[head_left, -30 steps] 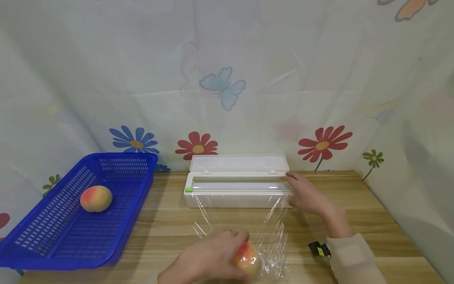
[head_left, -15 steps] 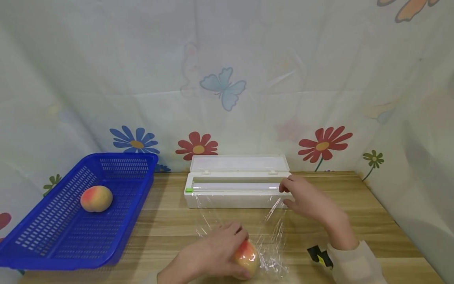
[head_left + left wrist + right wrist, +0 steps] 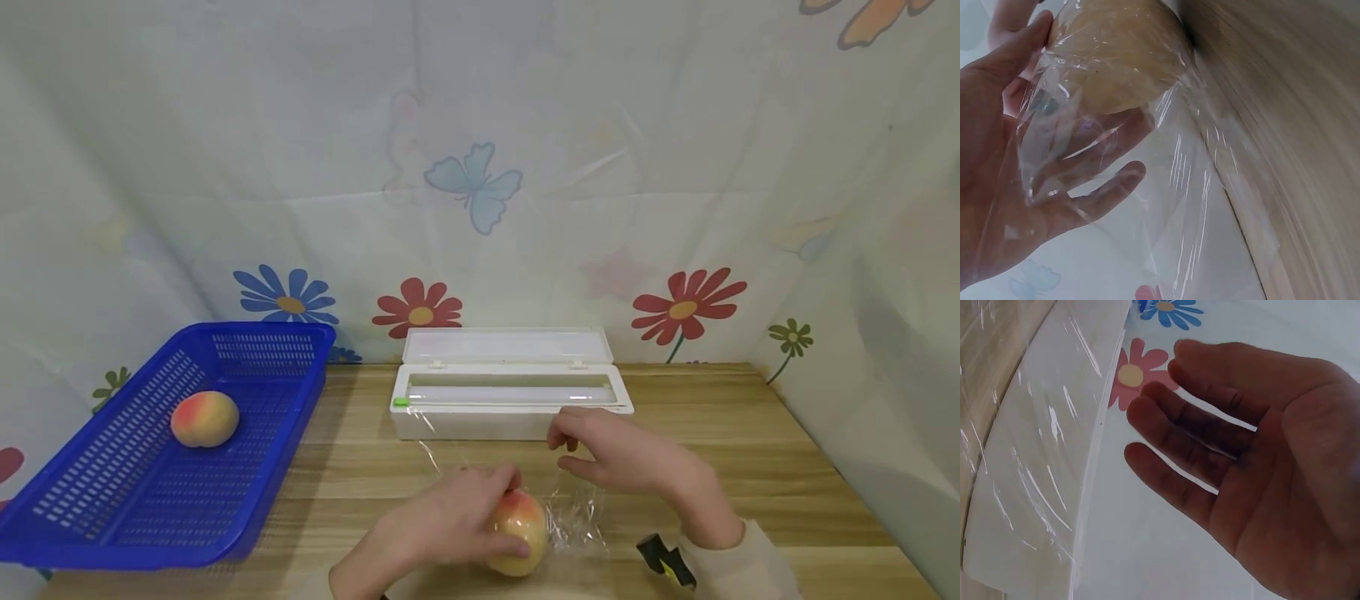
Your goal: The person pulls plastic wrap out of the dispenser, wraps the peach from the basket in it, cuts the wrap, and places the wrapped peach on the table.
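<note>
My left hand (image 3: 450,521) holds a red-and-yellow peach (image 3: 519,533) on the wooden table, thumb across its front. Clear cling film (image 3: 1179,156) covers the peach and drapes over the fingers in the left wrist view. From there the film runs back to a long white cling film dispenser (image 3: 480,423), whose lid stands raised and whose roll shows inside. My right hand (image 3: 626,450) hovers in front of the dispenser's right end. Its fingers (image 3: 1166,481) are loosely bent with nothing between them, beside the film in the right wrist view.
A blue plastic basket (image 3: 296,433) at the left contains a second peach (image 3: 205,419). A small black object with a yellow mark (image 3: 666,562) lies by the right sleeve (image 3: 738,567). Behind the table hangs a flower-printed cloth (image 3: 525,267).
My right hand has left the dispenser's right end and come left and nearer to me. The peach under my left hand has shifted only slightly. The black object has shifted a little.
</note>
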Motion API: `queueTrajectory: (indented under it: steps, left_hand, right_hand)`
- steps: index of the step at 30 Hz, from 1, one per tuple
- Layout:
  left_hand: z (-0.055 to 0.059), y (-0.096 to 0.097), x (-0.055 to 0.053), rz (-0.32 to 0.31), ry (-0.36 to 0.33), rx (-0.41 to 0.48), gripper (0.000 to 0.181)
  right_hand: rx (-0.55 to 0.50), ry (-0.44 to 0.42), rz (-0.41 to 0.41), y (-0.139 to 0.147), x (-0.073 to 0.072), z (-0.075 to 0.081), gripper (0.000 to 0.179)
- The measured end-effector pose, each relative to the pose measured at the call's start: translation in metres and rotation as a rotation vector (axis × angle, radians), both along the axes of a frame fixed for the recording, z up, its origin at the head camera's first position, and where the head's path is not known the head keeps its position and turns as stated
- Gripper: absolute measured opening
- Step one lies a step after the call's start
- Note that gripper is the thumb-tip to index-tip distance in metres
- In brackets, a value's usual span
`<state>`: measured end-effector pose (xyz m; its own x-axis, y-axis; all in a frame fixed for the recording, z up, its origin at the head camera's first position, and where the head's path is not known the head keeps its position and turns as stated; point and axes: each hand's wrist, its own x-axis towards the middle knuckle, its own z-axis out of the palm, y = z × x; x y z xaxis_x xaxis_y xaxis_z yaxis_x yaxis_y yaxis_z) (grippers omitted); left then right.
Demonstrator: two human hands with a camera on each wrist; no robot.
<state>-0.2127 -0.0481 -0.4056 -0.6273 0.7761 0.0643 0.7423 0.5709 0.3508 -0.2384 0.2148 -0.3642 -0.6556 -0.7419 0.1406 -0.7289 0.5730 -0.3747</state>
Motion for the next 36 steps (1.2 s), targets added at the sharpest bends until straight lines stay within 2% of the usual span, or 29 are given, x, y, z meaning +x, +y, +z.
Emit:
queueTrajectory:
  steps: [3, 8, 14, 17, 22, 27, 30, 36]
  left_hand:
    - [0.000, -0.001, -0.002, 0.007, -0.031, 0.010, 0.049]
    - [-0.001, -0.002, -0.004, 0.001, -0.036, 0.019, 0.044]
    - [-0.002, -0.004, -0.006, 0.027, -0.011, 0.027, 0.046]
    - [-0.001, -0.005, -0.008, 0.041, 0.000, 0.023, 0.048]
    - [-0.001, -0.006, -0.012, 0.041, -0.028, 0.019, 0.053]
    - [-0.001, -0.008, -0.013, 0.036, -0.021, -0.011, 0.068]
    - [-0.001, -0.008, -0.014, 0.032, -0.034, 0.005, 0.073]
    - [-0.002, -0.009, -0.020, 0.056, -0.096, 0.039, 0.060]
  right_hand:
    - [-0.016, -0.020, 0.042, -0.003, 0.002, -0.002, 0.017]
    - [-0.013, 0.008, 0.084, -0.008, 0.007, -0.003, 0.018]
    - [0.031, -0.066, 0.106, -0.016, 0.016, -0.001, 0.023]
    - [0.040, -0.090, 0.101, -0.021, 0.019, -0.002, 0.033]
    - [0.070, -0.112, 0.075, -0.028, 0.022, -0.005, 0.045]
    - [0.103, -0.065, 0.063, -0.031, 0.024, -0.007, 0.042]
    - [0.121, -0.041, 0.047, -0.033, 0.024, -0.009, 0.044]
    - [0.159, -0.013, -0.010, -0.035, 0.025, -0.011, 0.051]
